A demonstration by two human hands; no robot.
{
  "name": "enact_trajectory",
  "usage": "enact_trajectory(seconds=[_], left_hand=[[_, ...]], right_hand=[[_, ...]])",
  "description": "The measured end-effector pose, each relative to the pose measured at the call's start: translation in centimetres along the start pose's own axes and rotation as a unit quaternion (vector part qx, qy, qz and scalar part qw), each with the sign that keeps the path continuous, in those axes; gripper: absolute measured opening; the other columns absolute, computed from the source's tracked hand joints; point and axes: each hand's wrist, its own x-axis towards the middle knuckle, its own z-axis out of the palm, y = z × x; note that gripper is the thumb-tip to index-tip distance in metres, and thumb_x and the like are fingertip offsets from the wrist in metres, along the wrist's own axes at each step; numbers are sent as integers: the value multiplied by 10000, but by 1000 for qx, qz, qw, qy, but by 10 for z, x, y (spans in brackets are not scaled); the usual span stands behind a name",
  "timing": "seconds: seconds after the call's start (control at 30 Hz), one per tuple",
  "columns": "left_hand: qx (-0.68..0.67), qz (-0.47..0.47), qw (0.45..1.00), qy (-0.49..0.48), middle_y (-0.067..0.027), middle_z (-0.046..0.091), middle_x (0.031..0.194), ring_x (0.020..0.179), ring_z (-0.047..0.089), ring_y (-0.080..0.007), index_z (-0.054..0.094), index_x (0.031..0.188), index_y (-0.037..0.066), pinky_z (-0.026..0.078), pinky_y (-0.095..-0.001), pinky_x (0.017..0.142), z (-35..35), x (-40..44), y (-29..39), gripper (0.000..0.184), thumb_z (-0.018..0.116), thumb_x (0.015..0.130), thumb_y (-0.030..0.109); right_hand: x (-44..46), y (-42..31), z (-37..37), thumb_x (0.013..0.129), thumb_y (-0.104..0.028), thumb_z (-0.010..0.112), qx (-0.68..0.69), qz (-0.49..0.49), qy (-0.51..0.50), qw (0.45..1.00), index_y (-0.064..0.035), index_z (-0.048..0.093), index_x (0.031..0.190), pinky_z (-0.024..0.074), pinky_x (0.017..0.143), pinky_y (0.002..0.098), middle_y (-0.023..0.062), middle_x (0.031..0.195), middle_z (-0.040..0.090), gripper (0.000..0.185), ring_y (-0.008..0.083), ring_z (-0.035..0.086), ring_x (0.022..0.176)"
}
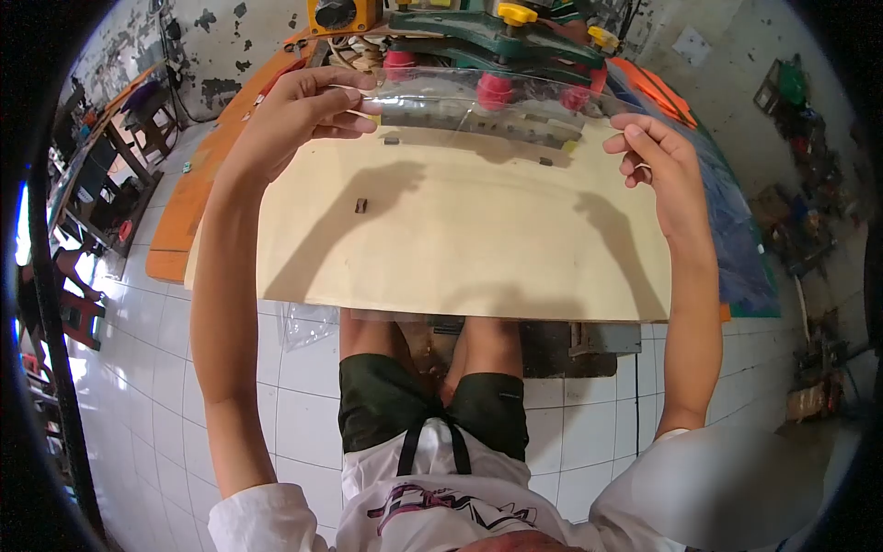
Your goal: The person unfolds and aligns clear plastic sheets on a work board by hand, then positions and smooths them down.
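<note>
A clear plastic sheet stretches between my hands above the far part of a cream board. My left hand pinches the sheet's left end with thumb and fingers. At its right end, my right hand is closed in a pinch by the sheet's corner. Beneath or behind the sheet lies a long dark notched strip, blurred by the plastic. Small dark pieces lie on the board: one left of the middle, another to the right and a third near the strip.
A green machine frame with yellow knobs and red feet stands behind the board. Right of it are an orange sheet and bluish clear plastic. The orange tabletop shows at left. My legs are under the board's near edge.
</note>
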Motion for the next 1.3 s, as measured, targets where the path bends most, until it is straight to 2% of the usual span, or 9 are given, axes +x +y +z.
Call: enact_trajectory(seconds=[0.3,0.37,0.47,0.67,0.73,0.9,1.13,1.2,1.3], left_hand=[[61,60,996,-8,-57,729,1058,954,698,-160,624,1262,30,546,-283,841,5,23,18,331,580,1018,250],[204,120,971,13,-32,735,1037,967,671,-109,681,1192,39,519,-261,826,-1,37,17,291,603,1011,252],[153,237,957,62,3,725,971,897,626,-58,713,1159,41,488,-235,772,7,43,21,272,633,996,244],[158,217,952,147,-105,735,1101,1027,674,-154,699,1169,4,505,-271,898,26,-32,39,242,627,974,127],[152,312,934,89,-108,744,1103,1052,683,-174,712,1118,-20,522,-338,939,44,-67,33,270,547,905,-28],[234,317,918,-35,-185,727,1125,1039,713,-337,743,962,-37,516,-451,993,44,-123,14,366,546,656,-76],[232,342,910,38,-178,729,1126,1104,695,-346,751,966,-8,489,-481,1036,60,-107,16,371,544,667,-87],[255,353,899,50,-270,695,1157,1155,648,-449,713,939,-33,416,-594,1074,61,-100,21,205,609,890,137],[264,426,862,68,-156,735,1125,1155,672,-350,748,942,28,454,-486,1082,59,-101,18,171,679,795,-26]], right_hand=[[17,4,-14,971,-242,640,-32,-45,89,994,-90,727,1074,433,572,210,-41,789,645,204,49,531,658],[16,-4,-20,958,-230,669,-62,-22,124,990,-97,741,1053,402,530,202,-52,724,595,179,48,499,590],[14,-8,-22,958,-225,679,32,-100,165,981,-89,743,1047,371,499,199,-53,690,574,175,43,483,547],[-62,-26,-15,1014,-204,594,-14,-168,262,950,-23,677,1145,498,650,252,99,981,711,238,119,636,754],[-96,-8,-25,1026,-185,564,-12,-166,225,960,-12,652,1148,522,680,293,161,1063,714,230,178,673,817],[-154,28,-32,1027,-161,549,0,-165,155,974,-18,636,1115,533,664,326,200,1087,704,189,242,682,820],[-137,15,-26,1033,-172,544,-60,-196,187,961,-33,629,1118,547,783,364,221,1216,665,183,307,651,1099],[-127,15,-28,1043,-177,530,-70,-193,188,960,-48,628,1137,536,859,375,214,1284,641,188,312,611,1219],[-123,25,-30,1041,-180,533,-41,-253,188,948,-70,634,1142,521,957,436,239,1326,610,180,338,552,1299]])
